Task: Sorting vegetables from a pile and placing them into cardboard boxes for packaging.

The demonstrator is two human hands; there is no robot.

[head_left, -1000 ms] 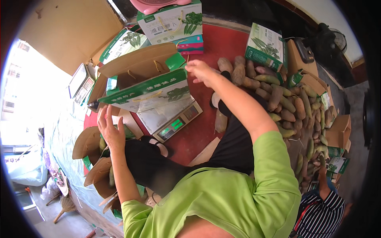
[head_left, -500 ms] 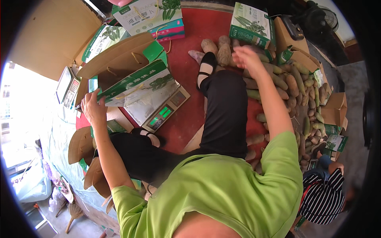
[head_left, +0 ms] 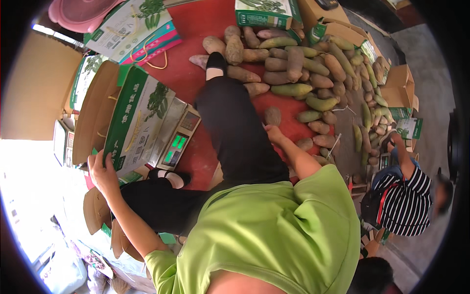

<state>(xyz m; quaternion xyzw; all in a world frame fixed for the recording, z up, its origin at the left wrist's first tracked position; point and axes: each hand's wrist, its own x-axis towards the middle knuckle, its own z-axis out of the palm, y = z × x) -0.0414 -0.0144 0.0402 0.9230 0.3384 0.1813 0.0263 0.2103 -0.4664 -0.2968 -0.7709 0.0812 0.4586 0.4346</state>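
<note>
My left hand [head_left: 102, 172] grips the near edge of an open green and white carton [head_left: 139, 115], its thumb and fingers closed on the cardboard. The carton leans over a digital scale [head_left: 182, 132] with lit green displays, and hides much of its pan. My right hand [head_left: 276, 135] is beside my knee, its fingers partly hidden and closed at the near end of a short brown radish [head_left: 272, 116]. Beyond it spreads a large heap of soil-covered brown and green radishes [head_left: 295, 63] on the red floor covering [head_left: 188, 22].
More printed cartons [head_left: 264, 17] stand at the far side, one [head_left: 127, 27] atop a pink and blue box. Open brown cartons [head_left: 399, 83] line the right. Another person in a striped top [head_left: 404, 201] bends by the heap's right edge. A second scale [head_left: 61, 142] stands left.
My right hand has come back from above the heap to beside my knee, now with a radish at its fingers. My left hand stays on the carton. The whole view has turned.
</note>
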